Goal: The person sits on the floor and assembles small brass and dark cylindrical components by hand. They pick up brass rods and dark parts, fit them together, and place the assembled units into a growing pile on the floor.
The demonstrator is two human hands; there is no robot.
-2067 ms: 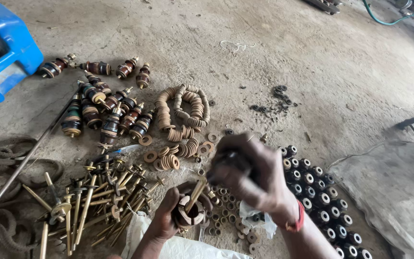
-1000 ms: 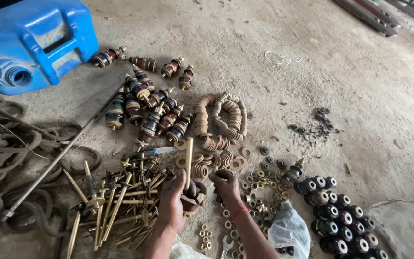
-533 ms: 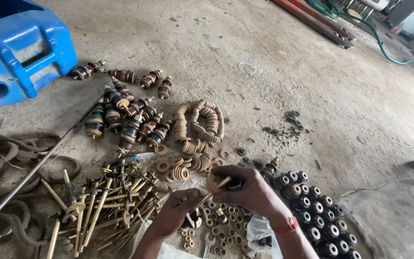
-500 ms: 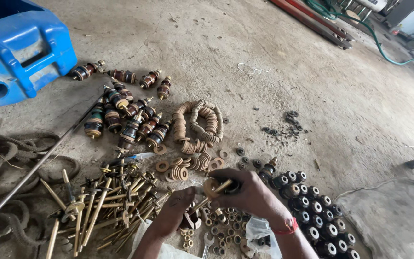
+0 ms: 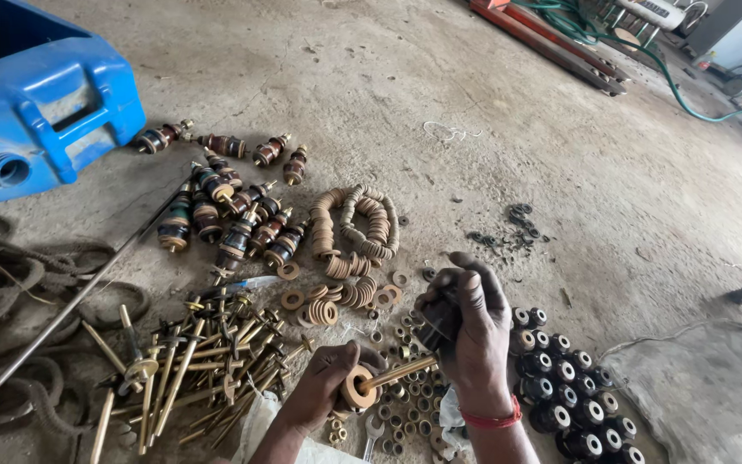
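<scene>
My left hand (image 5: 324, 387) grips a brass threaded rod (image 5: 392, 375) with a tan ring washer (image 5: 357, 388) slipped onto its near end. My right hand (image 5: 467, 325), with a red band at the wrist, is curled around a small dark part at the rod's far tip. Both hands hover over loose brass nuts (image 5: 405, 404) scattered on the concrete floor. A heap of brass rods (image 5: 182, 369) lies to the left of my left hand.
Tan washers (image 5: 362, 232) lie in curved strings ahead. Assembled brown bushings (image 5: 234, 215) sit beyond the rods. Black round parts (image 5: 568, 378) are lined up at right. A blue plastic can (image 5: 40, 103) lies far left, with a long steel rod (image 5: 79, 292), dark rubber rings (image 5: 10, 283) and a grey sack (image 5: 714, 387).
The view swung toward the right. My right hand picked a small part from the floor and brought it to the rod's tip; my left hand still holds the rod, now lying nearly level.
</scene>
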